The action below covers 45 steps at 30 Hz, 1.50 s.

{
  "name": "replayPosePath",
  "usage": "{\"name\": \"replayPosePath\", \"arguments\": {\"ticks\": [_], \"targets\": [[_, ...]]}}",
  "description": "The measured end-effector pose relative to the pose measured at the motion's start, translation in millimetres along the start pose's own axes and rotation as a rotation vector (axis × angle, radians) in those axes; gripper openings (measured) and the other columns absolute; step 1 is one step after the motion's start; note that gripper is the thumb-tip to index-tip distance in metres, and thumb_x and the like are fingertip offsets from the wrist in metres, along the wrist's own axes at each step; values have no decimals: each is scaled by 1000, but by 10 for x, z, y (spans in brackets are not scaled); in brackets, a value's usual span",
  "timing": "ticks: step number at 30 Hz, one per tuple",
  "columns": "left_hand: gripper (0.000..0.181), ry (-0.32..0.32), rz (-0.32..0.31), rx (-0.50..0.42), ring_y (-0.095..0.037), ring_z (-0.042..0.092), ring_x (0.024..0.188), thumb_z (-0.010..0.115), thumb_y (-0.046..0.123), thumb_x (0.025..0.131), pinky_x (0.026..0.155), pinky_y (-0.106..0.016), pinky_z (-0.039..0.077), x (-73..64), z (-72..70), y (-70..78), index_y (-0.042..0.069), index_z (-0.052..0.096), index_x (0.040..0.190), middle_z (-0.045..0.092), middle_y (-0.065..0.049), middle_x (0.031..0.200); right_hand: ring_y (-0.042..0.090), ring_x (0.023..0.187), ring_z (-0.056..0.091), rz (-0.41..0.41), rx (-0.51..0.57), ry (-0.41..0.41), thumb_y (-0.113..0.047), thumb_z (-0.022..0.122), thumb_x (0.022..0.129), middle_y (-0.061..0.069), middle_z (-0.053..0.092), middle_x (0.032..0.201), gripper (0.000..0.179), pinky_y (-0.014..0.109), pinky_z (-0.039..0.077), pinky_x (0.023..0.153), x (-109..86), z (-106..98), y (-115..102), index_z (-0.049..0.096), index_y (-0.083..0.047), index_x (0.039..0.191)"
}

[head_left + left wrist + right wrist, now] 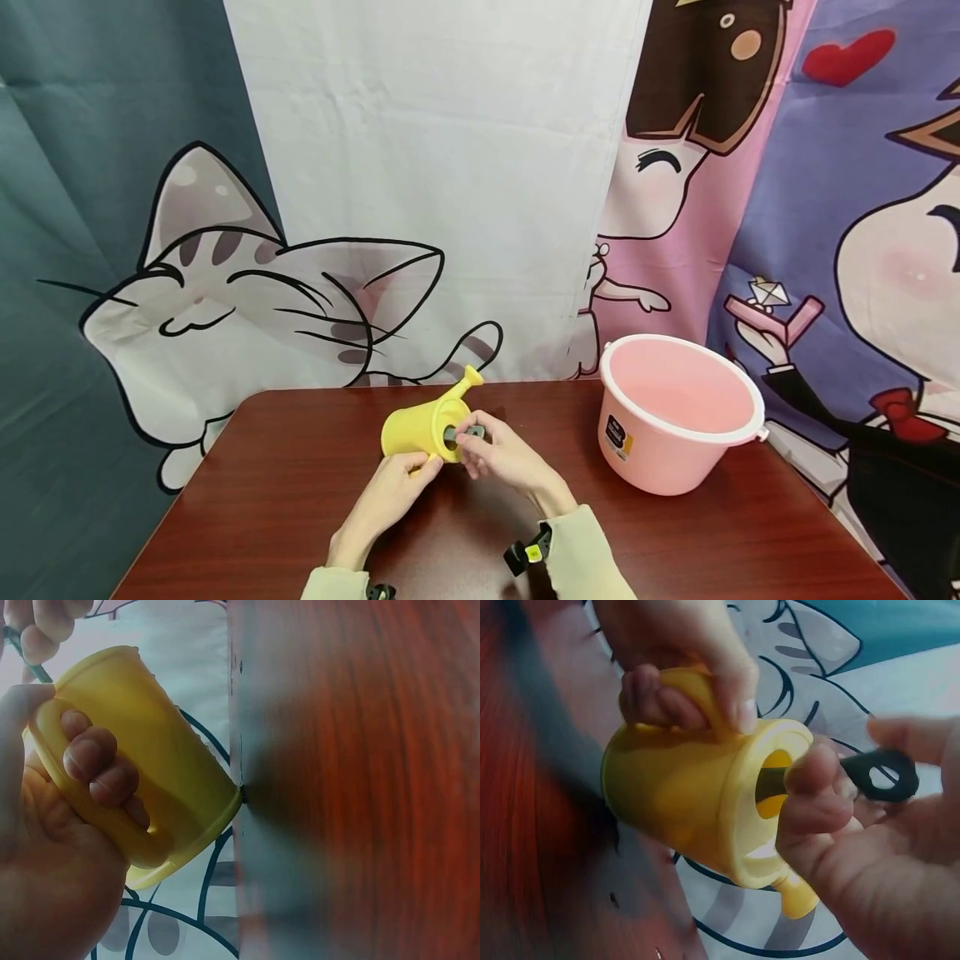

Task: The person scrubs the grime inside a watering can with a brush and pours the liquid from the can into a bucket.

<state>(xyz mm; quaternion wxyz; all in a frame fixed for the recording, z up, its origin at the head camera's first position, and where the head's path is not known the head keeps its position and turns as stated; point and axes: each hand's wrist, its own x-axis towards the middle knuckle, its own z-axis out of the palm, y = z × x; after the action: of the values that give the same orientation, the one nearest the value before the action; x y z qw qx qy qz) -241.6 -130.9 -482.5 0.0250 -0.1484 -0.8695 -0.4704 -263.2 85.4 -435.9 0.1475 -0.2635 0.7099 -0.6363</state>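
We are seeing at the back a big fabric backdrop [465, 167], which is showing a printed smiling cat and some cartoon figures. In front of it, a reddish-brown wooden table [277, 517] is stretching across the lower part of the head view. On its right side, a pink plastic bucket [675, 471] with a white rim is standing upright. Well apart from the bucket, near the middle of the table, a yellow toy watering can [408, 431] is leaning strongly to its side; its round opening is facing the right hand [517, 462], and its spout is pointing toward the backdrop. We are not managing to tell whether the can is touching the table. The left hand [390, 492] is clamping on the can's handle, with fingers curling through the loop and thumb pressing near the top rim. The right hand is pinching a dark green tool [861, 769] between thumb and fingers; its looped end is sticking out, and its other end is reaching into the can's opening. At the right wrist, a small black device [528, 552] is hanging beside the pale sleeve [588, 554].
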Motion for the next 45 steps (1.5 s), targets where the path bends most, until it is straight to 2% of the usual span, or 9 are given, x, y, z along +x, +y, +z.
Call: {"name": "replayPosePath", "arguments": {"ticks": [3,6,10,15,22,29,33,41,45], "targets": [[44,-10,-9,-3,-4,33,53,59,42,97,52,-21,30,-4,-11,-1,17,47,63,34,11,58,30,59,48,-28,-67,-17,-14,61,97,18,55,73,20,26,41,55,5,32,2,51,-1,110],[44,-8,1,0,-3,32,53,59,42,97,52,-20,30,-6,-13,4,17,47,62,33,11,58,31,60,51,-79,-168,-14,-16,65,96,11,56,71,22,24,41,54,11,51,21,54,-4,110],[45,-5,14,4,-3,30,52,58,42,98,52,-20,28,-11,-14,8,16,46,62,33,10,58,18,60,56,-164,-336,36,-23,69,93,-2,58,69,25,23,44,54,24,57,59,57,-10,110],[45,-4,4,5,-3,30,52,58,41,98,51,-20,28,-23,-21,13,17,45,62,32,11,57,5,63,54,-303,-519,125,-25,70,92,-10,62,78,19,24,47,59,69,62,96,62,-13,105],[45,19,22,20,-3,30,52,59,38,98,51,-21,28,-28,-15,13,17,44,61,32,10,57,4,89,63,-547,-637,193,-15,69,92,-3,70,98,13,21,50,76,147,39,192,72,-9,104],[45,23,24,23,-3,31,53,60,39,97,52,-21,29,-29,-14,26,18,43,61,32,11,57,6,77,60,-771,-793,220,0,72,86,-2,67,90,20,16,48,70,173,-53,258,73,-6,105],[44,16,21,21,-3,31,52,59,39,97,52,-20,29,-25,-5,30,19,44,61,32,12,57,8,75,60,-831,-855,247,3,75,82,-1,67,90,24,17,49,71,184,-94,321,73,-6,104],[44,25,43,20,-3,31,52,61,36,97,50,-21,28,-13,25,25,18,44,60,32,11,56,13,86,63,-859,-976,249,3,75,81,2,65,94,25,21,50,79,219,-97,426,73,-6,104],[45,35,41,33,-2,31,52,60,38,97,50,-21,28,-4,38,32,18,43,60,32,11,56,13,85,61,-871,-1010,257,3,74,81,1,65,94,25,20,49,78,231,-112,437,72,-6,104]]}}
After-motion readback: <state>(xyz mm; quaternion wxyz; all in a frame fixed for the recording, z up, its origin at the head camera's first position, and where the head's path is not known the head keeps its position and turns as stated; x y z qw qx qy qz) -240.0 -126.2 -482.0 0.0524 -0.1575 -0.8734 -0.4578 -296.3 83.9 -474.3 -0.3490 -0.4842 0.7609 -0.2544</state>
